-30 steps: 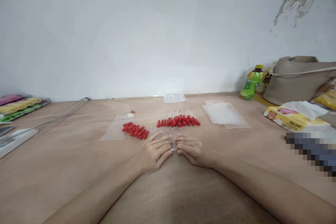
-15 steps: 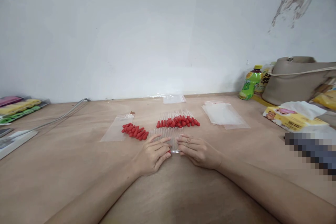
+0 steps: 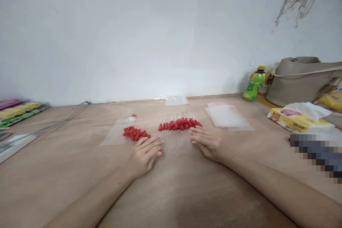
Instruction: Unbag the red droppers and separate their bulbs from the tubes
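A row of clear glass dropper tubes lies side by side on the table between my two hands. My left hand is at the left end of the row, fingers curled, with a red rubber bulb showing between thumb and fingers. My right hand lies at the right end, fingers stretched out and holding nothing. Just behind the tubes rests a bunch of droppers with red bulbs, glass ends pointing to the wall. A pile of loose red bulbs sits behind my left hand, partly on a clear bag.
A clear zip bag lies left; a stack of clear bags lies right. Another bag is by the wall. Far right are a green bottle, a beige handbag and a tissue pack. A grey cable runs left.
My hands have moved apart, left hand to the left and right hand to the right and slightly back. More of the tube row shows between them. The red bulb has stayed in my left hand.
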A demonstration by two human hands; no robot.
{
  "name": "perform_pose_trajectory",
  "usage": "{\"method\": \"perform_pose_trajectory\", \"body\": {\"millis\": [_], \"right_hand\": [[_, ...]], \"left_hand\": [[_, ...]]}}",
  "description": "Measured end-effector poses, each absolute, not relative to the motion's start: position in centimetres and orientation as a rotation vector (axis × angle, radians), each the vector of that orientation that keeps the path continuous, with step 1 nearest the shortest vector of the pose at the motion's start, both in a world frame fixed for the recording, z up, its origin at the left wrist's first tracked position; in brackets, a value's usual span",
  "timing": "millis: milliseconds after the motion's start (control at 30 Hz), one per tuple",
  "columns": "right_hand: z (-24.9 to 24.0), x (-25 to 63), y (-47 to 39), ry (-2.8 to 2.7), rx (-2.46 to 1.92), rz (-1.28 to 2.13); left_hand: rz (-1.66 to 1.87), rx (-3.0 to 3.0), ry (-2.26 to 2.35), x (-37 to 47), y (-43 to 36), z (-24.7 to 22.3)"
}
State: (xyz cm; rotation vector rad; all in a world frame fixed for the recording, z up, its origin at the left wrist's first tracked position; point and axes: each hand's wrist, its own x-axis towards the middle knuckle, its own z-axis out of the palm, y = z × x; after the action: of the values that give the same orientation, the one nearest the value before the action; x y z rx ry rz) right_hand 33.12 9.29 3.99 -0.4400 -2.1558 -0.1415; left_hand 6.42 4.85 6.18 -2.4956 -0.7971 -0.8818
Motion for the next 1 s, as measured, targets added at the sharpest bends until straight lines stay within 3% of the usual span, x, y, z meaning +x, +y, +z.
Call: {"method": "perform_pose_trajectory", "body": {"millis": [200, 467, 733, 1000], "right_hand": [[3.7, 34.0, 10.5, -2.056, -0.977, -0.099], [4.1, 33.8, 9.9, -2.037, -1.132, -0.007], [4.1, 33.5, 9.6, -2.092, -1.108, -0.081], [4.2, 32.5, 8.7, -2.169, -1.061, -0.148]], "left_hand": [[-1.131, -2.093, -1.405, 2.7, 7.0, 7.8], [-1.296, -1.932, -2.136, -3.4, 9.6, 9.1], [-1.22, -1.983, -2.177, -4.4, 10.6, 7.2], [-0.999, -1.864, -2.028, -2.0, 9.2, 10.0]]}}
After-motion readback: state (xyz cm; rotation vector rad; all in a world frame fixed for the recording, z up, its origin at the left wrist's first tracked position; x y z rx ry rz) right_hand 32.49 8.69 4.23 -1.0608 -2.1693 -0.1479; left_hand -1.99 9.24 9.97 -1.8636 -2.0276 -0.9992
